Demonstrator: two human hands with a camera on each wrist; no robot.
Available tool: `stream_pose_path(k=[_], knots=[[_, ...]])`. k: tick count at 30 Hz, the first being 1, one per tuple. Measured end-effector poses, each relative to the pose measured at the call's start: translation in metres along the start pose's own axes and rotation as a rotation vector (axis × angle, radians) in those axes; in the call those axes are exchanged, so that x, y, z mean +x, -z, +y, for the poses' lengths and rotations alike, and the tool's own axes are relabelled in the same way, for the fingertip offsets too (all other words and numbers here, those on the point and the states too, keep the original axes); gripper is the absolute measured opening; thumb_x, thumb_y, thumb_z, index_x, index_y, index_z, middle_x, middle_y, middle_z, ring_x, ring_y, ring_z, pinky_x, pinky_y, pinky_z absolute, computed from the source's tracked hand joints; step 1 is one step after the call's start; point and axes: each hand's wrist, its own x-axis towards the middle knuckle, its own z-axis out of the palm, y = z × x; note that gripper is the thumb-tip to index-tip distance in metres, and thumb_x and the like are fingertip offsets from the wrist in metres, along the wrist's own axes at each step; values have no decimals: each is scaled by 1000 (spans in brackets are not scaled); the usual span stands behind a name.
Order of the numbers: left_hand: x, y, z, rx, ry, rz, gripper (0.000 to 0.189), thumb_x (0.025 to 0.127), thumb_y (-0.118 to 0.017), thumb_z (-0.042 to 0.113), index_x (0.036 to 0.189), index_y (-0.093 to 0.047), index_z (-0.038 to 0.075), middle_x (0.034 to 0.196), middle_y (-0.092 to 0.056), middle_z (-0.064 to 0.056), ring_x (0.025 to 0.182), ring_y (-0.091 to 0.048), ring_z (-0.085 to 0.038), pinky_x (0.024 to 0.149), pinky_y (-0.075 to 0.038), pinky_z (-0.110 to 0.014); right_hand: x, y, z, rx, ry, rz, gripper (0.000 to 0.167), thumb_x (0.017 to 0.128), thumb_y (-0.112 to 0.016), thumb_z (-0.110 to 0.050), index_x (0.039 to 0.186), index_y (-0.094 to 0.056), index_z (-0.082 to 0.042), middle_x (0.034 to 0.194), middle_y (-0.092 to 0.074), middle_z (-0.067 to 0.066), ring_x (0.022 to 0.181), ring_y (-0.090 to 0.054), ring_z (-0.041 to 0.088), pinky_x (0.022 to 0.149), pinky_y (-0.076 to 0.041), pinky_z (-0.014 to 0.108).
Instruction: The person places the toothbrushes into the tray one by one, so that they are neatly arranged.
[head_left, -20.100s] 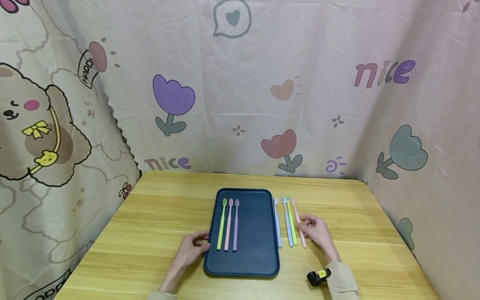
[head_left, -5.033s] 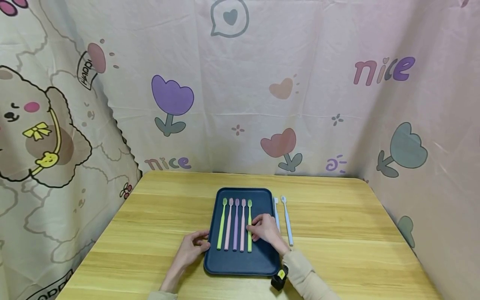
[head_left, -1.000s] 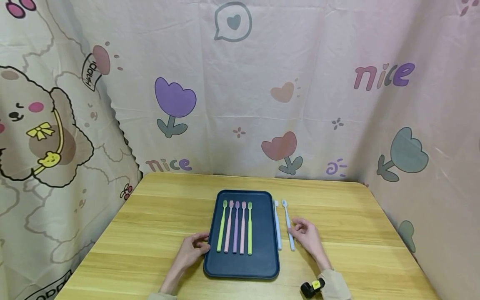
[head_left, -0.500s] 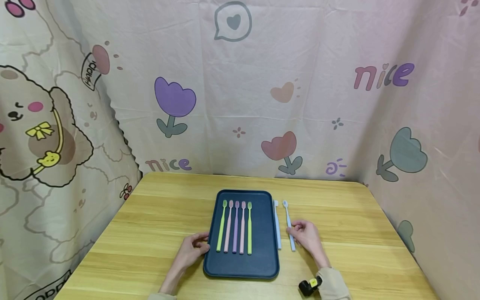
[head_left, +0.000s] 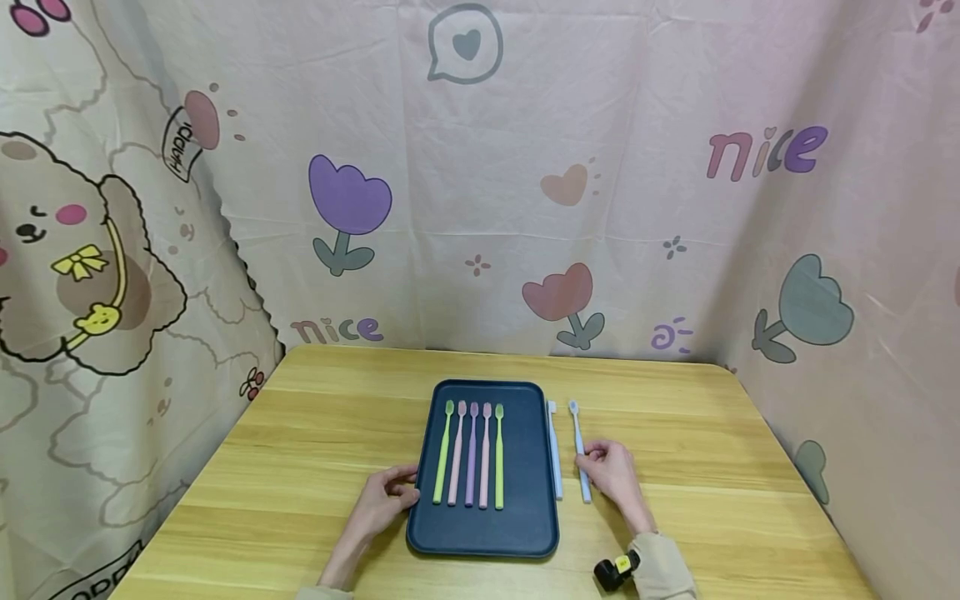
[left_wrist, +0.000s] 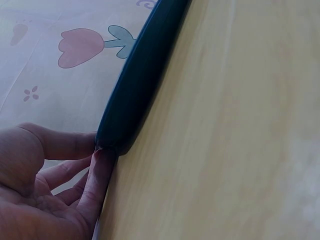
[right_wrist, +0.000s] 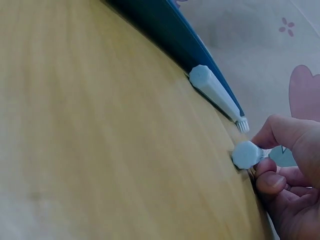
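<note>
My right hand [head_left: 611,471] pinches a light blue toothbrush [head_left: 577,429] by its handle, between thumb and fingers, to the right of the dark blue tray [head_left: 517,525]. In the right wrist view the end of that toothbrush [right_wrist: 246,155] faces the camera, close over the table. My left hand [head_left: 381,500] holds the tray's left edge; in the left wrist view, thumb and finger meet at the tray rim [left_wrist: 132,85]. A second light blue toothbrush [head_left: 555,454] lies along the tray's right side, bristles turned sideways.
On the tray lie several toothbrushes in a row, heads away from me: a green one [head_left: 443,458], a pink one [head_left: 457,458], a purple one [head_left: 472,458], another pink one [head_left: 486,458] and another green one [head_left: 499,458]. A patterned curtain [head_left: 465,208] hangs behind the wooden table [head_left: 315,417].
Since five seconds ago, my right hand has left the green toothbrush on the tray and gripped the right-hand blue one. In the last second that toothbrush's head has shifted slightly right. My left hand stays put.
</note>
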Motion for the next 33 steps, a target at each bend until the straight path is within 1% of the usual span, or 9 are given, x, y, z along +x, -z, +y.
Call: stream_pose_path(k=[4,8,14,18,21,22,25,29,33], knots=[[0,0,0,0,2,6,42,83,-69,-8,125,-64,-9,111,-70,-19,80,-58,-14,65,-45,-20,0,1,0,11,14,11,15,78,-70,-7,89,-72,2,71,-64,3,55,-53,6,50,-44,20],[-1,0,-1,-1,5,6,42,83,-69,-8,125,-64,-10,112,-70,-19,79,-58,-13,64,-45,-20,-1,1,2,64,14,-8,15,80,-69,-5,91,-71,5,71,-63,3,53,-52,6,49,-44,20],[-1,0,-1,2,-11,5,42,84,-69,-8,125,-63,-11,112,-70,-21,78,-58,-13,64,-45,-19,-2,1,4,146,6,-39,12,84,-66,0,93,-68,7,74,-64,5,52,-53,6,49,-45,20],[0,0,-2,2,-10,5,42,84,-69,-8,125,-63,-11,112,-70,-22,78,-58,-12,64,-45,-19,-2,3,5,201,-10,-59,14,87,-65,0,98,-65,9,78,-65,6,54,-54,6,49,-46,20],[0,0,-2,-2,-8,3,42,84,-70,-8,125,-63,-12,113,-70,-22,79,-58,-13,65,-46,-19,-4,5,5,247,-34,-82,17,90,-64,-2,102,-62,10,79,-65,6,53,-54,7,47,-43,20],[0,0,-2,-3,-9,0,42,84,-70,-8,125,-63,-12,113,-70,-23,79,-58,-13,65,-46,-19,-4,5,4,258,-49,-87,18,91,-64,-2,104,-62,10,80,-65,7,53,-53,7,46,-42,20],[-1,0,-1,-4,-12,-7,42,84,-70,-7,125,-63,-12,114,-70,-24,79,-59,-12,66,-47,-19,-4,6,4,286,-60,-109,19,94,-61,-2,108,-59,11,77,-64,5,51,-51,7,44,-40,20],[-1,0,-2,0,-14,-7,42,84,-70,-7,125,-63,-12,113,-70,-23,79,-59,-12,66,-46,-20,-5,9,6,314,-36,-148,21,97,-58,-3,111,-56,12,74,-64,4,49,-50,8,44,-39,21],[0,0,-2,9,-13,1,41,84,-71,-6,124,-64,-11,113,-70,-22,79,-58,-12,66,-46,-20,-4,12,7,345,-19,-190,24,99,-55,-3,116,-54,14,78,-68,8,51,-50,7,45,-40,20]])
